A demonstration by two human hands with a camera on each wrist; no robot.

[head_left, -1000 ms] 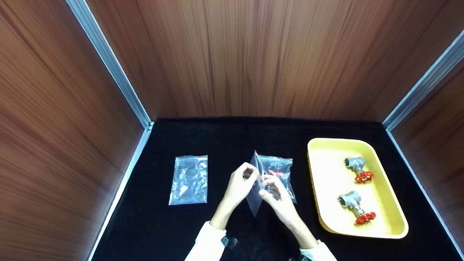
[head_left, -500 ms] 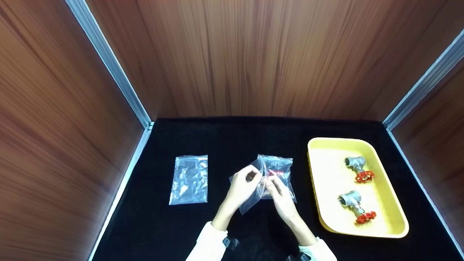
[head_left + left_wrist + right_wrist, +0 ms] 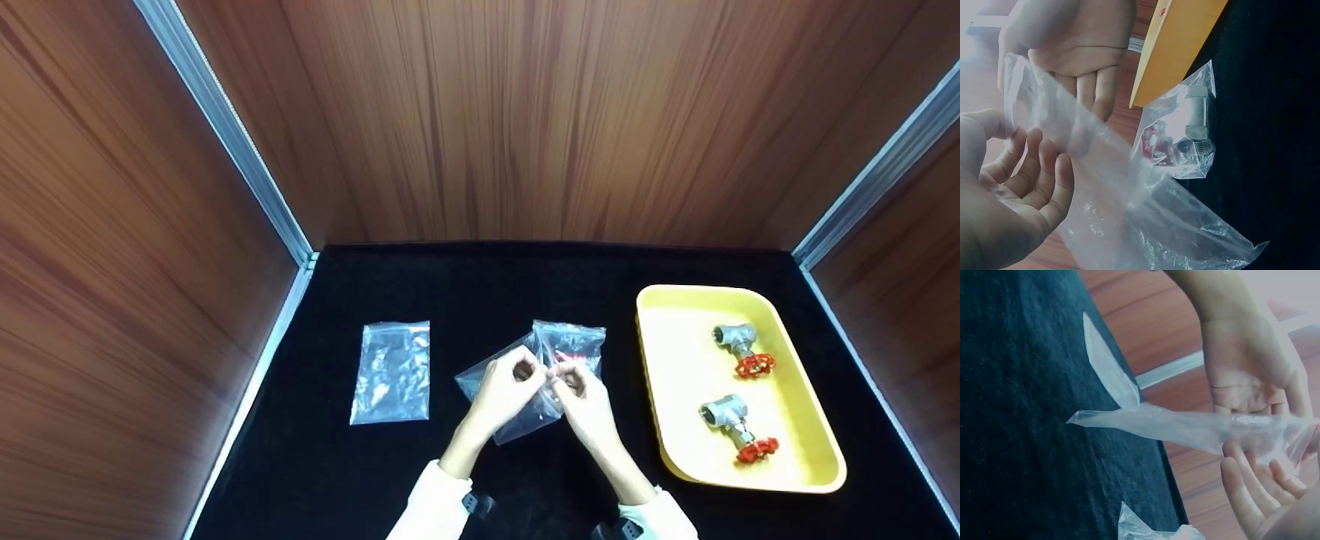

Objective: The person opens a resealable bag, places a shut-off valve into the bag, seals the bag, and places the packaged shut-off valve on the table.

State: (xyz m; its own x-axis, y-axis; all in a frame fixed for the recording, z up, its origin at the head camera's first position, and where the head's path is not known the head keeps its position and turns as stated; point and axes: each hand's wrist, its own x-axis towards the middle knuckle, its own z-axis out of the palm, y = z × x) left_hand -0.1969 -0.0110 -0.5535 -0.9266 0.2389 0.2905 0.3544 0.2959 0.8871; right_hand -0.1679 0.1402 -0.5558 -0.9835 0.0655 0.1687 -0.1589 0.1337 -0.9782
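Between the two hands hangs a clear zip bag, its flat body slanting down to the left in the head view. My left hand pinches its top edge between thumb and index finger. Close beside it, my right hand pinches the same edge. The left wrist view shows the bag see-through and without visible contents. Behind the hands lies another zip bag with a metal valve and its red handwheel inside, partly covered by the right hand.
A flat zip bag lies to the left on the black cloth. On the right, a yellow tray holds two metal valves, one farther back and one nearer, with red handwheels. Wood-grain panels enclose the back and sides.
The held bag has turned from nearly edge-on to lying slanted toward the left. The right hand's fingers have closed in beside the left hand's at the bag's top edge.
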